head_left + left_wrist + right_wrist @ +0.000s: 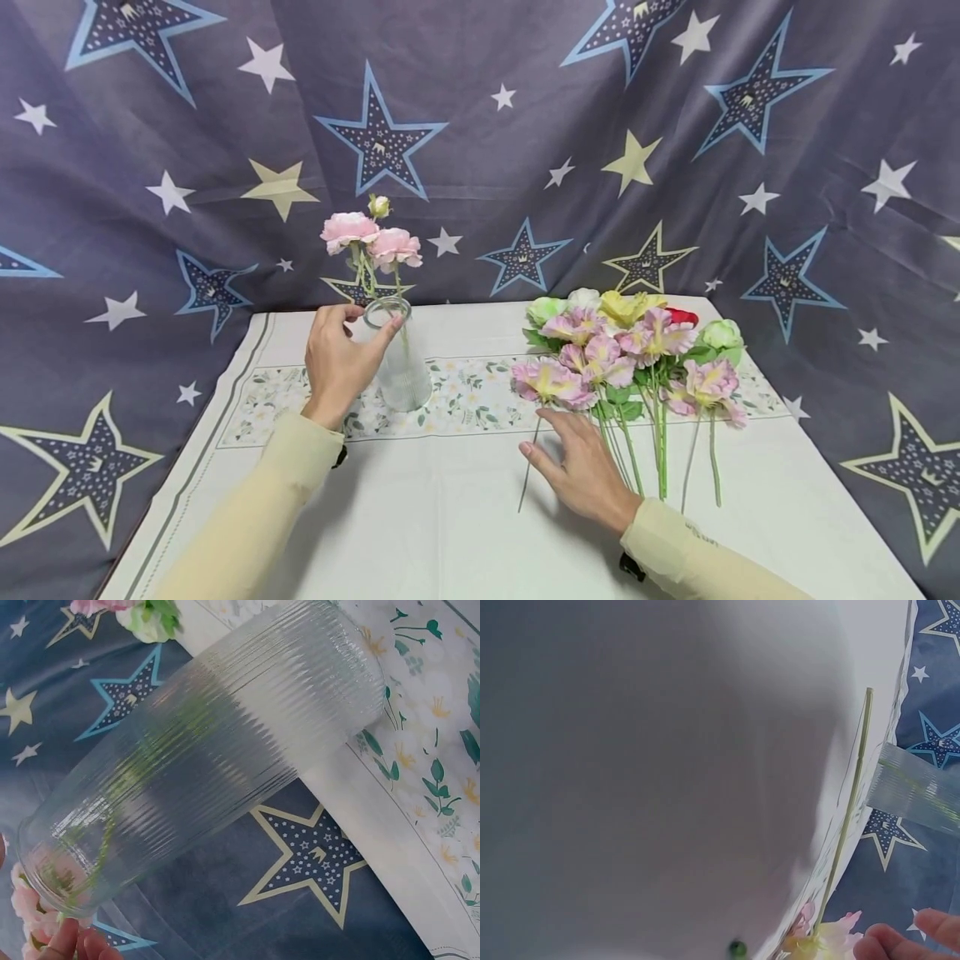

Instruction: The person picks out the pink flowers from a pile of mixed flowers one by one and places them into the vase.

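A clear ribbed glass vase point(405, 379) stands on the table, holding pink flowers point(395, 247) and a small pale bud point(378, 206). My left hand point(341, 358) holds it near the rim, thumb on the near side and fingers at the left. In the left wrist view, fingertips point(64, 941) show beside the mouth of the vase point(202, 750). My right hand point(581, 471) is over the stem of a pinkish-purple flower point(551, 382), its thumb and fingers apart. The right wrist view shows fingers point(900, 945) beside that bloom and its stem point(851, 802); contact is unclear.
To the right lie several artificial flowers: pinkish-purple blooms point(656, 335), a yellow one point(630, 308), a red one point(681, 317) and pale green ones point(722, 334). Their stems point toward me. A white tablecloth point(450, 517) with a floral band covers the table; a starry curtain point(465, 167) hangs behind.
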A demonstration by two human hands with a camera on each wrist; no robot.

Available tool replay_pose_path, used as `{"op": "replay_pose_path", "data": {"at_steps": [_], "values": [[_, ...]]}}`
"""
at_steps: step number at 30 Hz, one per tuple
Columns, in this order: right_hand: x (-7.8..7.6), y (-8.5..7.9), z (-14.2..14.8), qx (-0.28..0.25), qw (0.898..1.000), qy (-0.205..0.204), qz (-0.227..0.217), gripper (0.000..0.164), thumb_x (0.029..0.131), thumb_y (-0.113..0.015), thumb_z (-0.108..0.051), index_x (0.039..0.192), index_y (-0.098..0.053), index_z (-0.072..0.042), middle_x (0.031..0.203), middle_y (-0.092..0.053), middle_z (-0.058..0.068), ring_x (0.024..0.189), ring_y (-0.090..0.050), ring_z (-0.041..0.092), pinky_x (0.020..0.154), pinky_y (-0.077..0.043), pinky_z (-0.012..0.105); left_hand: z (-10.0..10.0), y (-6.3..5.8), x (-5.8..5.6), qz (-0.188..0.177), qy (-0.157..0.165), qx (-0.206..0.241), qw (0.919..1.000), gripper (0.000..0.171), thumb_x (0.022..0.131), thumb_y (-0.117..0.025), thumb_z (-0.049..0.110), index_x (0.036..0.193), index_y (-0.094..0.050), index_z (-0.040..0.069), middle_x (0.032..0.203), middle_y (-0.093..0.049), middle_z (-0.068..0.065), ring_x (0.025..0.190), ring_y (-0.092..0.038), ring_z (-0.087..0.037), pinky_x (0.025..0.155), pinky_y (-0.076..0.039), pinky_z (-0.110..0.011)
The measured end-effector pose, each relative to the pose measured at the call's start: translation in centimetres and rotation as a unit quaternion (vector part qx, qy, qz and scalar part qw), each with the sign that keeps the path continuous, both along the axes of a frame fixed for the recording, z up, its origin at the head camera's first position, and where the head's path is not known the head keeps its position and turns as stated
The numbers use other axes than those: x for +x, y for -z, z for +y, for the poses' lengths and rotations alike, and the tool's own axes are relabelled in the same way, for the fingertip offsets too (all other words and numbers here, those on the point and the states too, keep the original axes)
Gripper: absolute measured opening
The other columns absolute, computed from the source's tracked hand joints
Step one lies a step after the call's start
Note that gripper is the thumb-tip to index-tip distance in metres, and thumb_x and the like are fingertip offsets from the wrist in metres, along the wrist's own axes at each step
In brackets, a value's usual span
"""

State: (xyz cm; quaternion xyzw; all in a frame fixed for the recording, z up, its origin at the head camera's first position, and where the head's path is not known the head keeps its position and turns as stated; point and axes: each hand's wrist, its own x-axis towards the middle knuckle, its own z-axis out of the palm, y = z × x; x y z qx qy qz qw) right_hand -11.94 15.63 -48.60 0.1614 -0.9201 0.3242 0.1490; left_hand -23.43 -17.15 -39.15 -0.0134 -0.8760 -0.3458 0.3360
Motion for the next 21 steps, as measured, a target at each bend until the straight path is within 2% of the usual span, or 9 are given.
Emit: {"op": "replay_pose_path", "data": {"at_steps": [12,21], "values": [[-0.2,0.1,0.2,0.001,1.000,0.005,-0.006,0.060,0.098,-0.066,-0.049,0.142,-0.058,-0.009,0.139,-0.062,0.012,0.128,-0.057,0.034,0.108,-0.041,0.059,0.6,0.3,1.2,0.050,0.025,0.020,0.9983,0.055,0.079,-0.088,0.046,0.102,-0.066,0.002,0.096,-0.059,-0.012,0.081,-0.052,-0.029,0.070,-0.037,-0.036],[-0.3,0.1,0.5,0.009,1.000,0.016,-0.001,0.056,0.097,-0.067,-0.049,0.137,-0.062,-0.009,0.138,-0.063,0.015,0.129,-0.056,0.039,0.108,-0.039,0.063,1.7,0.7,2.7,0.057,0.065,0.012,0.9962,0.051,0.080,-0.088,0.042,0.101,-0.066,0.001,0.092,-0.061,-0.012,0.080,-0.052,-0.028,0.071,-0.038,-0.036]]}}
